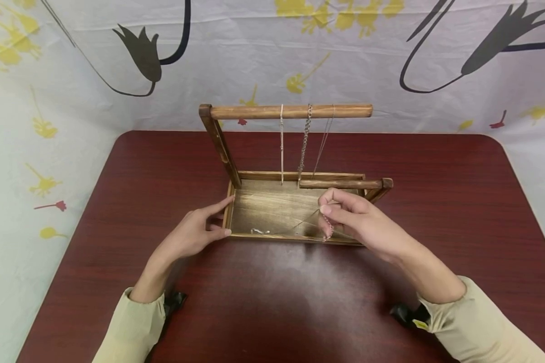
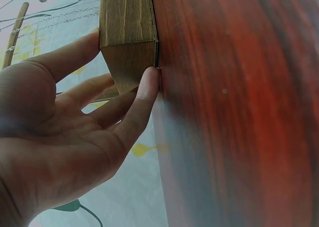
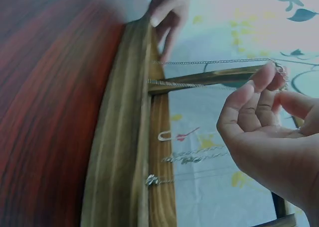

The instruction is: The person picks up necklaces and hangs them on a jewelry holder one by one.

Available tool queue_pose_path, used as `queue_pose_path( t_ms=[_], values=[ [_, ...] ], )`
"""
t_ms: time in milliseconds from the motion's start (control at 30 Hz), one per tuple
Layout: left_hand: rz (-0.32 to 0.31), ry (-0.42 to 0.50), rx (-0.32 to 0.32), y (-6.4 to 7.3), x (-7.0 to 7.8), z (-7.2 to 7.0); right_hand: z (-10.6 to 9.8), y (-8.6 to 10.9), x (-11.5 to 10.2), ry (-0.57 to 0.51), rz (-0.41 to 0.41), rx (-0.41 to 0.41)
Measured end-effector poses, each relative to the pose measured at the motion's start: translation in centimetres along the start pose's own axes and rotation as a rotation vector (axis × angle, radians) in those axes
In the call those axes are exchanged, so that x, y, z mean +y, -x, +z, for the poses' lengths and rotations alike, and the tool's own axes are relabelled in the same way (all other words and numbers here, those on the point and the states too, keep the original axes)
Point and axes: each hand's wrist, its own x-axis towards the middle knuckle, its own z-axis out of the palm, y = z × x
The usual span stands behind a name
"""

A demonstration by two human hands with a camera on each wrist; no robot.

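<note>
A wooden jewelry stand (image 1: 272, 212) has a shallow tray base and two side-mounted bars. My left hand (image 1: 188, 232) touches the tray's left end, its thumb at the front corner and its fairly straight fingers along the end wall. Over the tray's right half, my right hand (image 1: 359, 217) pinches a thin chain necklace (image 3: 214, 62) between thumb and fingertips. One stretch of it runs down toward the tray, and a short length dangles beside the fingers. A small silver piece (image 1: 260, 232) lies near the tray's front wall.
From the upper bar (image 1: 254, 112) hang a pale chain (image 1: 281, 146), a thicker chain (image 1: 305, 141) and a fine chain (image 1: 323, 143). A shorter lower bar (image 1: 340, 184) stands just behind my right hand. The dark red table (image 1: 277, 312) meets a printed cloth backdrop (image 1: 231, 60).
</note>
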Motion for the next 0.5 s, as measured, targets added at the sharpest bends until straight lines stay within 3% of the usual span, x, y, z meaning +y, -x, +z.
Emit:
queue_pose_path(
  t_ms=[167,500],
  values=[
    [0.005,-0.004,-0.001,0.0,0.0,0.0,0.1,0.2,-1.1,-0.163,-0.068,-0.059],
    [-0.003,0.003,-0.007,0.1,0.0,-0.1,0.1,0.2,-2.7,-0.293,-0.137,-0.109]
  ],
)
